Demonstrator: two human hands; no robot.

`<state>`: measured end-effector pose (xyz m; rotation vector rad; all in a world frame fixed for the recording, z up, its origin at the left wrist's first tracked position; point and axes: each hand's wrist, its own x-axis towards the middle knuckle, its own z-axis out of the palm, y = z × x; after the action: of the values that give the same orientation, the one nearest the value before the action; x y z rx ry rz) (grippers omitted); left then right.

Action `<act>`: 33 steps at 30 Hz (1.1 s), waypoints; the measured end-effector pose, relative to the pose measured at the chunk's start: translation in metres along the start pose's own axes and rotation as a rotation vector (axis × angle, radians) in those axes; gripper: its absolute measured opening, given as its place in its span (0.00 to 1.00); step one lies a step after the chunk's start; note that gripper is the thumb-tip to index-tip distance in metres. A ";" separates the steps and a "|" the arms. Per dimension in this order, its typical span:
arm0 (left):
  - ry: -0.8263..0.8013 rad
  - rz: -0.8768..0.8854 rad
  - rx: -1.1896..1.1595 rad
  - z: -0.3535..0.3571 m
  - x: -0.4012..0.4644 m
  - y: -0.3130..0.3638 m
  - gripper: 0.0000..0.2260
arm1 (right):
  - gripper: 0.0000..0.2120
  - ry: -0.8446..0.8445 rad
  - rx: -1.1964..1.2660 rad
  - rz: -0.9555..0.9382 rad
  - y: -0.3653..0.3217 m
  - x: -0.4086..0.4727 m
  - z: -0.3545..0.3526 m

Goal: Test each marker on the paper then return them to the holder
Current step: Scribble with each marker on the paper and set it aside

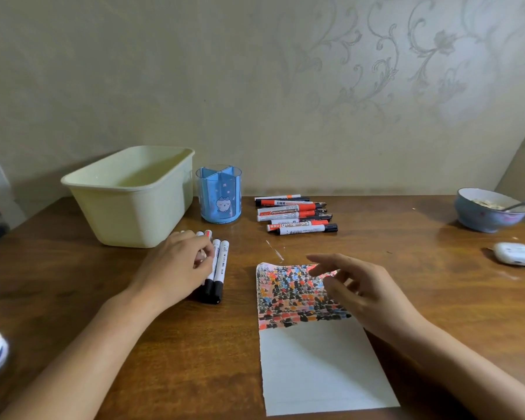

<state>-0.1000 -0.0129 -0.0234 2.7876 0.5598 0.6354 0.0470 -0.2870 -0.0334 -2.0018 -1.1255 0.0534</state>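
A brown wooden desk (pixel 406 259) is standing against a pale wall (pixel 255 71) papered with a faint floral scroll pattern, and light is glaring off the wood in a few spots.

The left hand (pixel 176 268) is lying over a small group of white markers with black caps (pixel 217 269) near the desk's left middle, its fingers bent down onto their barrels; whether it is actually gripping one I cannot tell. The right hand (pixel 361 286) is hovering above the paper (pixel 315 359) with fingers spread and loosely bent, holding nothing.

The paper is lying flat in front of the person, its upper part crowded with black, red, orange and blue test marks, its lower part blank white. A second batch of markers with red and white barrels (pixel 294 215) is lying side by side further back, just right of the holder (pixel 220 194), a blue translucent cup with inner dividers and a cartoon cat on its front, standing upright with no markers showing in it.

A cream plastic bin (pixel 128 198) is sitting to the left of the holder. At the far right a blue bowl (pixel 488 213) with a spoon in it is resting on the desk, and a small white case (pixel 514 253) is lying nearer the edge.
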 end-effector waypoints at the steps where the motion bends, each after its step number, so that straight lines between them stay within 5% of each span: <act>1: 0.002 0.003 0.001 0.000 0.000 0.000 0.04 | 0.19 0.010 -0.013 0.002 0.002 0.001 -0.001; 7: 0.045 0.085 0.012 0.002 -0.004 0.014 0.06 | 0.18 0.009 -0.222 0.062 0.013 0.019 -0.015; 18: -0.338 0.343 0.038 0.012 -0.024 0.061 0.28 | 0.24 -0.089 -0.725 0.084 0.048 0.084 -0.024; 33: -0.482 0.301 0.069 0.010 -0.022 0.057 0.31 | 0.15 -0.052 -0.760 0.082 0.057 0.106 -0.012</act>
<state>-0.0957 -0.0746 -0.0236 2.9601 0.0668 -0.0226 0.1547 -0.2320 -0.0281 -2.7226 -1.2035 -0.3288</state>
